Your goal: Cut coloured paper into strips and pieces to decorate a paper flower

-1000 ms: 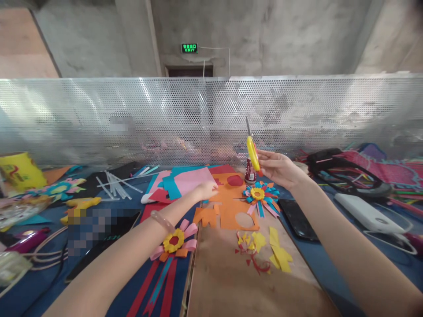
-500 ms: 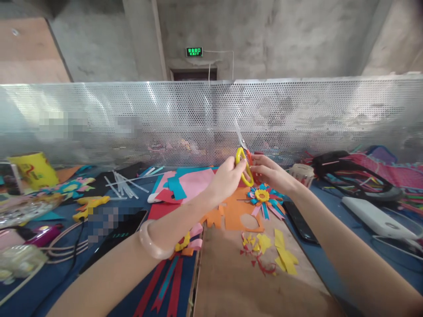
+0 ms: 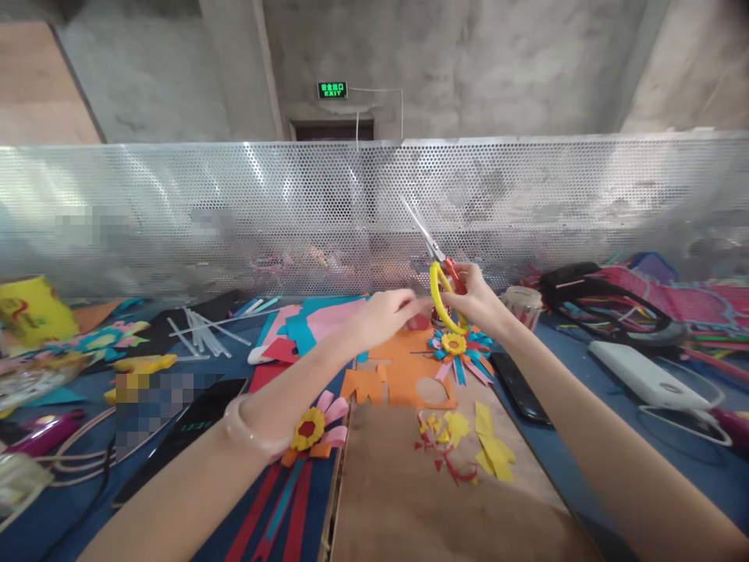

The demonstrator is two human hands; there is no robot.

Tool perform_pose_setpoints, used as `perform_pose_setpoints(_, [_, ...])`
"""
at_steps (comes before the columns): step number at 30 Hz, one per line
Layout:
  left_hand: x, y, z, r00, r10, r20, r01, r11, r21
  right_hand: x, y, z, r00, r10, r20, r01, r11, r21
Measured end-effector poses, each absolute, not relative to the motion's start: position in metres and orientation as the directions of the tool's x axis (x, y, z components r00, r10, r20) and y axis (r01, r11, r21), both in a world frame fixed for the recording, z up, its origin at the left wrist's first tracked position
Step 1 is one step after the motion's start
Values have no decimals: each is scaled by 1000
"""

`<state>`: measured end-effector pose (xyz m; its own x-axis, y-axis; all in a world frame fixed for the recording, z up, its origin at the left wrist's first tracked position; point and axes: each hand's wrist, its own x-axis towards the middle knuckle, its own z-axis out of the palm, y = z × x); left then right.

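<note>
My right hand (image 3: 473, 300) grips a pair of scissors (image 3: 434, 248) with one yellow and one red handle. Their metal blades point up and to the left, in front of the perforated screen. To the left, my left hand (image 3: 386, 316) reaches over the table with fingers stretched rightward, the tips blurred. Just beneath those fingertips is a small red piece (image 3: 418, 321); whether they touch it I cannot tell. Below the scissors lies a blue, pink and orange ribbon rosette (image 3: 455, 344) with a yellow centre. Cut orange sheet (image 3: 403, 382) lies between the hands and the board.
A wooden board (image 3: 445, 515) carries yellow scraps (image 3: 495, 449) and red trimmings (image 3: 453, 464). Another rosette (image 3: 308, 429) lies beside my left forearm. Dark phone (image 3: 520, 390), white power bank (image 3: 647, 375) and jar (image 3: 523, 304) stand right; glue sticks (image 3: 204, 332) and glue gun (image 3: 140, 365) left. A perforated screen (image 3: 234, 195) spans the back.
My left hand has let go of the yellow scissor handle and moved left and slightly down. The scissors stay in my right hand, tilted further left. The view has shifted slightly right.
</note>
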<state>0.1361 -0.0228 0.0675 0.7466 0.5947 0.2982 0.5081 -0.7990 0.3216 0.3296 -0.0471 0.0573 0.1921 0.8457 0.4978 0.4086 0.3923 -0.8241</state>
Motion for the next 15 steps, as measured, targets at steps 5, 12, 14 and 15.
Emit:
perform_pose_setpoints(5, [116, 39, 2, 743, 654, 144, 631, -755, 175, 334, -45, 58, 295, 817, 496, 331, 400, -855])
perform_pose_setpoints(12, [108, 73, -34, 765, 636, 104, 623, -771, 134, 337, -49, 63, 315, 816, 484, 261, 416, -871])
perform_pose_setpoints(14, [107, 75, -36, 751, 648, 125, 629, -761, 161, 338, -50, 64, 307, 819, 484, 262, 417, -871])
perform_pose_setpoints(15, [107, 75, -37, 742, 655, 139, 632, -754, 181, 338, -50, 64, 306, 820, 484, 263, 416, -870])
